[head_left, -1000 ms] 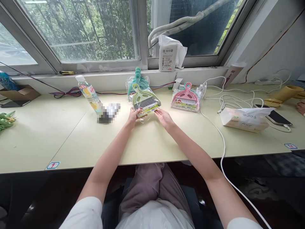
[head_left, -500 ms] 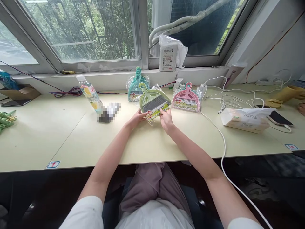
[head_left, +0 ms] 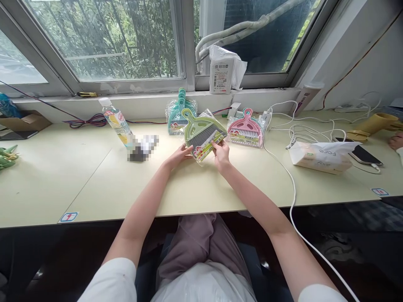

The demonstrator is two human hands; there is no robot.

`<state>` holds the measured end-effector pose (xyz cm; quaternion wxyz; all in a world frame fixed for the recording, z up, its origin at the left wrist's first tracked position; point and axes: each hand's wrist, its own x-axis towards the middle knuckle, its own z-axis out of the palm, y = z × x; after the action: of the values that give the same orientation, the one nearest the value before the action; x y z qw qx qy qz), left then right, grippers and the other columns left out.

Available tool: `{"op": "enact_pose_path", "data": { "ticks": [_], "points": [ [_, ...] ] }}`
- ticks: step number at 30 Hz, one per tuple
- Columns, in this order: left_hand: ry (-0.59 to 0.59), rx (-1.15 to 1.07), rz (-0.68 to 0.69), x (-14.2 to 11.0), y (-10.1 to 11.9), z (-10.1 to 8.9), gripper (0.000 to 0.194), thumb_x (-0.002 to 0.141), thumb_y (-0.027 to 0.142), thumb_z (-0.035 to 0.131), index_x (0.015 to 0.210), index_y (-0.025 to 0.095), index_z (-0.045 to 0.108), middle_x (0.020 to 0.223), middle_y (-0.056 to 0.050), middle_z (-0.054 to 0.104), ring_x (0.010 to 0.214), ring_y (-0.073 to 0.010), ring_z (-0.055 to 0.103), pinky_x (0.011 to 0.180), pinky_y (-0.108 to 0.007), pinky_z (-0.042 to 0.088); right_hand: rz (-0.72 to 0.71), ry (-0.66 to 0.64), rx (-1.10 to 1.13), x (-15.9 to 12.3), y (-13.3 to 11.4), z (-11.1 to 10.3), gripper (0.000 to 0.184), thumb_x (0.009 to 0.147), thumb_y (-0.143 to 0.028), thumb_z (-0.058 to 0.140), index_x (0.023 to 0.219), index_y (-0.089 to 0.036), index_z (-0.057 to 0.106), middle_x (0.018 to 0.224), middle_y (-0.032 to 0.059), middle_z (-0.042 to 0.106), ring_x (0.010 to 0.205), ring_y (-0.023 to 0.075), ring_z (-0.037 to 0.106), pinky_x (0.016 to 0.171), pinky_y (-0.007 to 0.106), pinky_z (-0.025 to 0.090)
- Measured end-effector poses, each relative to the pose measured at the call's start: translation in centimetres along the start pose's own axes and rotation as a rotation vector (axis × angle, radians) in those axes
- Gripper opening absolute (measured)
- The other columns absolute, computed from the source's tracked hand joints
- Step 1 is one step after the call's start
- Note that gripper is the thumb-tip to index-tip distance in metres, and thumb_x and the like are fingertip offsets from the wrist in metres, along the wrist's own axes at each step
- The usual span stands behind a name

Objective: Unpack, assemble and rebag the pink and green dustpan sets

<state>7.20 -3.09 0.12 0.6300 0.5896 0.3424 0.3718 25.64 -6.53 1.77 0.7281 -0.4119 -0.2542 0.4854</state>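
Observation:
A green dustpan-and-brush set [head_left: 201,132] in a clear plastic wrapper is held just above the table, tilted with its handle toward the upper left. My left hand [head_left: 180,154] grips its lower left edge. My right hand [head_left: 221,152] pinches its lower right edge at the label. Behind it lies a stack of teal sets [head_left: 178,114] in wrappers against the wall. A pink set [head_left: 246,129] lies flat to the right.
A drink bottle [head_left: 117,124] and a blurred object [head_left: 143,147] stand left of the sets. To the right are white cables [head_left: 307,130], a tissue pack [head_left: 321,156], a phone [head_left: 362,155] and another person's hand [head_left: 395,140]. The pale table [head_left: 94,180] runs along the window.
The green set was lifted off the teal stack and carried right and toward me. Both hands moved with it, and it now tilts more.

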Motion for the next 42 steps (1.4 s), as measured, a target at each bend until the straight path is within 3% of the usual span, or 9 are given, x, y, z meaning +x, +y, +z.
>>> {"op": "enact_pose_path", "data": {
  "ticks": [3,6,16,22,27,29,36,39,42],
  "points": [
    [0.174,-0.035,-0.009,0.5,-0.1,-0.7,0.058,0.086,0.063,0.046,0.124,0.020,0.056,0.103,-0.010,0.071,0.093,-0.0222,0.068,0.087,-0.038,0.054,0.035,0.006,0.025,0.1,-0.1,-0.2,0.025,0.073,-0.007,0.064,0.095,-0.018,0.062,0.100,0.0023,0.072,0.100,0.0140,0.066,0.092,0.028,0.054],
    [0.388,-0.006,0.038,0.8,0.0,-2.0,0.048,0.086,0.058,0.051,0.112,0.019,0.060,0.088,-0.006,0.070,0.075,-0.0156,0.066,0.080,-0.033,0.055,0.086,0.000,0.049,0.2,-0.1,-0.2,0.022,0.071,-0.005,0.066,0.089,-0.018,0.063,0.095,0.0008,0.073,0.091,0.0132,0.068,0.089,0.028,0.056],
    [0.670,0.107,0.007,0.8,0.3,-3.7,0.023,0.083,0.037,0.058,0.084,0.015,0.063,0.086,-0.005,0.068,0.053,-0.0081,0.059,0.056,-0.023,0.049,0.155,-0.049,0.000,0.3,0.0,-0.2,0.025,0.072,-0.003,0.066,0.092,-0.018,0.062,0.082,-0.0008,0.073,0.075,0.0126,0.069,0.084,0.031,0.059],
    [0.776,0.198,-0.020,0.6,0.1,-4.6,0.023,0.085,0.035,0.051,0.089,0.016,0.062,0.093,-0.008,0.071,0.060,-0.0125,0.065,0.061,-0.026,0.049,0.103,-0.149,-0.122,0.1,0.0,0.1,0.019,0.073,-0.006,0.068,0.089,-0.017,0.064,0.085,0.0019,0.074,0.076,0.0149,0.070,0.084,0.036,0.059],
    [0.967,0.500,0.143,0.2,0.8,-5.1,0.036,0.087,0.049,0.047,0.101,0.020,0.063,0.110,-0.010,0.069,0.100,-0.0223,0.065,0.084,-0.032,0.048,0.088,-0.186,-0.208,0.7,-1.1,-0.3,0.022,0.071,-0.005,0.070,0.090,-0.016,0.066,0.083,0.0023,0.074,0.076,0.0157,0.070,0.084,0.037,0.059],
    [0.946,0.537,0.221,0.0,1.3,-5.1,0.046,0.087,0.056,0.044,0.105,0.019,0.064,0.115,-0.011,0.068,0.109,-0.0241,0.061,0.091,-0.033,0.045,0.094,-0.217,-0.255,1.1,-1.5,-0.5,0.027,0.068,-0.005,0.074,0.091,-0.016,0.066,0.080,0.0021,0.074,0.074,0.0164,0.070,0.083,0.039,0.059],
    [0.523,0.426,0.229,-0.3,1.7,-4.4,0.042,0.072,0.053,0.068,0.087,0.015,0.072,0.094,-0.012,0.073,0.095,-0.0247,0.067,0.088,-0.034,0.048,0.139,-0.333,-0.358,1.4,-1.3,-0.6,0.028,0.066,-0.007,0.076,0.091,-0.015,0.068,0.076,0.0035,0.074,0.071,0.0176,0.070,0.083,0.041,0.058],
    [0.578,0.412,0.223,0.0,1.6,-4.8,0.034,0.072,0.047,0.069,0.082,0.014,0.072,0.090,-0.011,0.074,0.089,-0.0232,0.067,0.086,-0.034,0.050,0.149,-0.328,-0.359,1.6,-1.4,-0.7,0.028,0.067,-0.005,0.075,0.091,-0.014,0.068,0.076,0.0038,0.074,0.072,0.0176,0.070,0.082,0.041,0.059],
    [0.790,0.440,0.171,-0.1,1.7,-6.1,0.025,0.080,0.038,0.061,0.086,0.015,0.068,0.092,-0.010,0.073,0.085,-0.0202,0.068,0.085,-0.034,0.050,0.133,-0.281,-0.328,2.2,-1.8,-1.0,0.029,0.067,-0.003,0.074,0.092,-0.015,0.066,0.076,0.0034,0.074,0.072,0.0178,0.070,0.080,0.040,0.059]
  ]
}}
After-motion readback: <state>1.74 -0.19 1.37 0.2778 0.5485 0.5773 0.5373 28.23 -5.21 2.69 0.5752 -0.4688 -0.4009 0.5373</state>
